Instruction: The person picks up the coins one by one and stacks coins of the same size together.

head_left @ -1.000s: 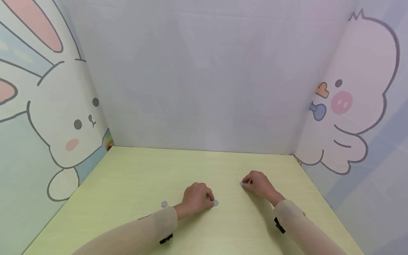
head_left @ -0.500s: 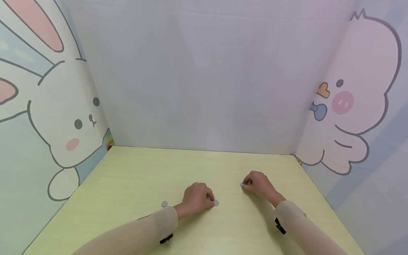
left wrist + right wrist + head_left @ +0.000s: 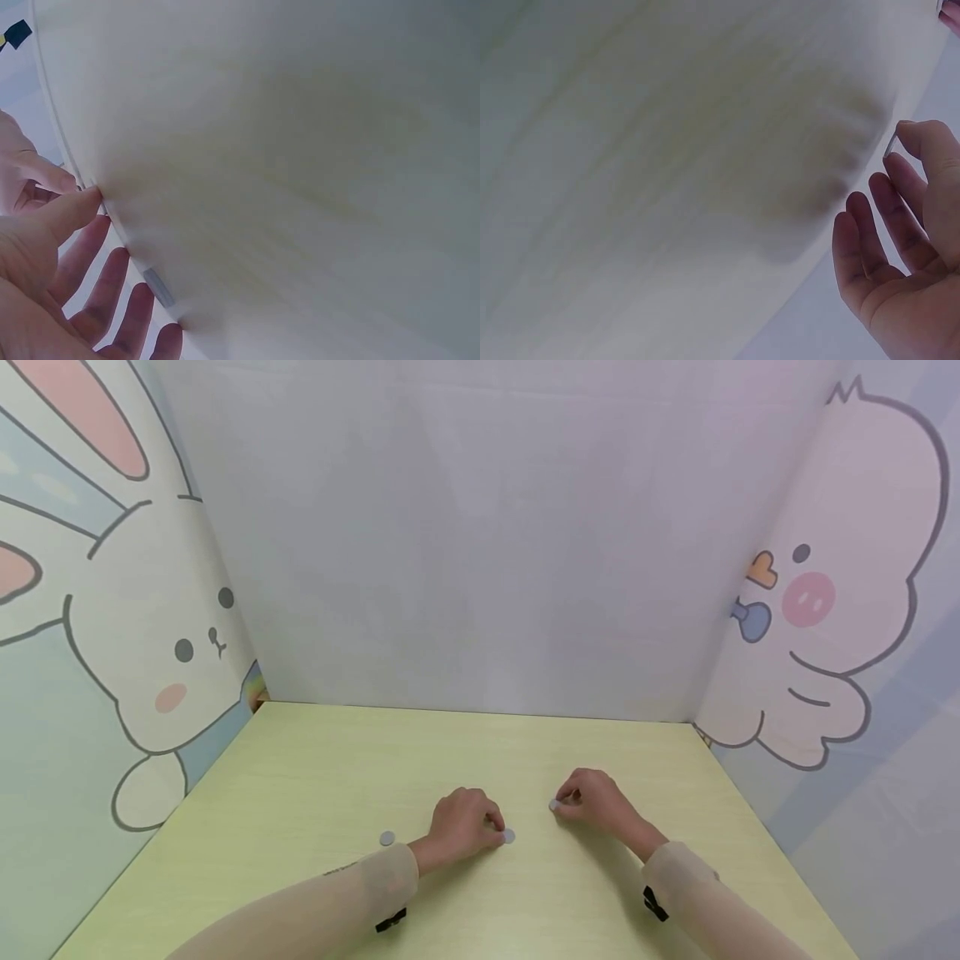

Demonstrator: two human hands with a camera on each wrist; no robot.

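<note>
Three small round grey discs, coin-like in size, show in the head view. My left hand (image 3: 463,824) is low at the tabletop, thumb and forefinger pinching the left edge of the middle disc (image 3: 509,836). In the left wrist view, that thumb and forefinger nearly meet at the table surface. To the right and slightly farther back, my right hand (image 3: 597,797) pinches another disc (image 3: 553,805) between thumb and forefinger. The right wrist view shows this thin disc (image 3: 890,144) edge-on, the other fingers loosely bent. A third disc (image 3: 387,838) lies flat, left of my left wrist.
The pale yellow table (image 3: 337,752) is bounded at the back by a plain whitish wall (image 3: 465,543). A rabbit print (image 3: 150,610) covers the left side panel, a chick print (image 3: 847,543) the right one. Both sleeves have dark straps underneath.
My right hand has moved left and toward me with its disc, closer to the left hand. The left hand and the disc lying on the left have stayed in place.
</note>
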